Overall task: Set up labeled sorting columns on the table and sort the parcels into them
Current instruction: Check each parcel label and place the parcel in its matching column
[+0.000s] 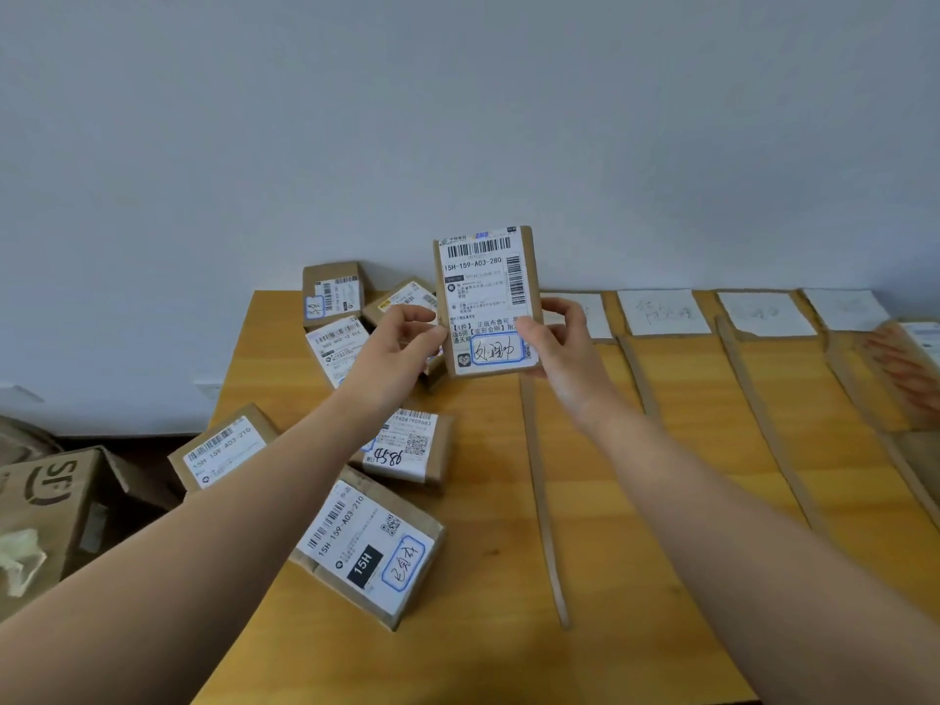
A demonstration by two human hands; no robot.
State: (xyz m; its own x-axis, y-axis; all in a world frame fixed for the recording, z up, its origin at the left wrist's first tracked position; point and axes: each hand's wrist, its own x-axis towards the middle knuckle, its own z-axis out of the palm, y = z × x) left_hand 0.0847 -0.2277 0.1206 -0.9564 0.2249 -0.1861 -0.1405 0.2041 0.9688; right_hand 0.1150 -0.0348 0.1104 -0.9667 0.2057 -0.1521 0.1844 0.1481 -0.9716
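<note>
The left hand and right hand pinch one parcel by its lower side edges, holding it upright above the desk, label toward the camera. This looks like the reading step: the handwritten name in the blue box decides the column. Other parcels lie heaped at the left. To the right, cardboard strips mark columns headed by paper labels, whose writing is too faint to read. The next move calls for matching that name to a header and laying the parcel between its strips.
</note>
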